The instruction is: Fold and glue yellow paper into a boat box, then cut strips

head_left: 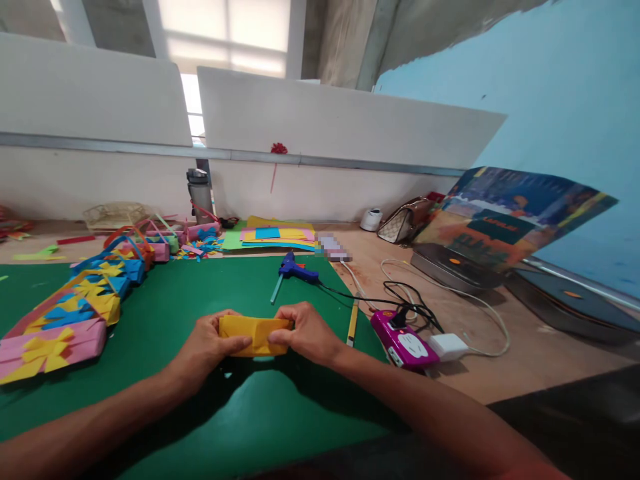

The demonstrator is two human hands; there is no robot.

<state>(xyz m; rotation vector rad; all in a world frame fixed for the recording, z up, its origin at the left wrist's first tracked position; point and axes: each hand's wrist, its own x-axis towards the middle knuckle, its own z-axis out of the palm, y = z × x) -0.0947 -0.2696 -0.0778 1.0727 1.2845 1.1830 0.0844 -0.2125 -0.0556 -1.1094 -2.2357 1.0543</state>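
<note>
A small folded yellow paper box (256, 327) is held just above the green mat (180, 400), its long side facing me. My left hand (213, 341) grips its left end, thumb pressed on the front and fingers behind. At the right end my right hand (307, 333) pinches it the same way, with the thumb near the middle. The fingers behind the box are partly hidden. Beyond the hands lies a blue glue gun (295, 268) with a pale glue stick at its back, its cable running right.
Paper baskets with bows (50, 350) line the left. Behind are coloured paper sheets (277, 233), scraps (200, 247) and a grey bottle (200, 197). To the right lie a yellow cutter (353, 323), a magenta power strip (405, 340), tangled cables and a dark case (450, 267).
</note>
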